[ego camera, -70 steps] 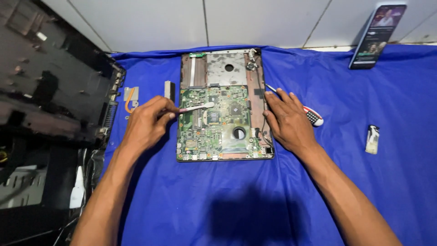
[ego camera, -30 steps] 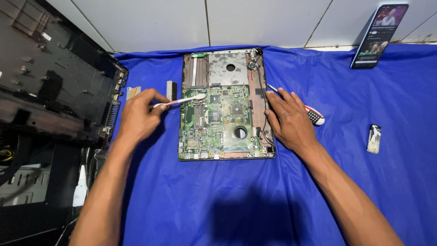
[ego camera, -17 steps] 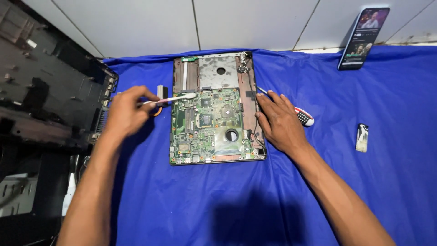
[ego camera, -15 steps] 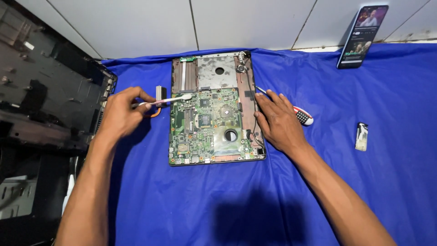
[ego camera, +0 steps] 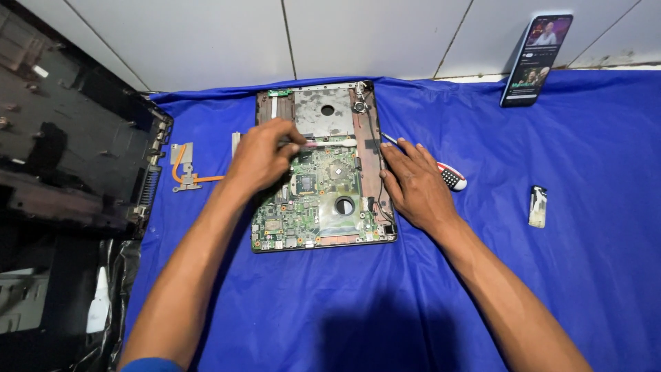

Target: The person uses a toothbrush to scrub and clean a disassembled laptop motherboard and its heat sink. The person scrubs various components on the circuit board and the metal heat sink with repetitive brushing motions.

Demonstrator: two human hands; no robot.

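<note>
green, thin and brittle, the bare laptop circuit board [ego camera: 313,200] lies at centre on the blue cloth [ego camera: 482,289]; lift by edges. left hand [ego camera: 261,155] pinches a pale slim tool [ego camera: 330,143] at twelve o'clock; right hand [ego camera: 413,182] lies spread at three o'clock.

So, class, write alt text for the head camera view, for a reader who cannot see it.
A person's left hand holds a pale brush-like tool over a bare laptop motherboard lying on a blue cloth, while the right hand rests flat at the board's right edge. A copper heatsink, a screwdriver, a lighter and a propped phone lie around it.
</note>
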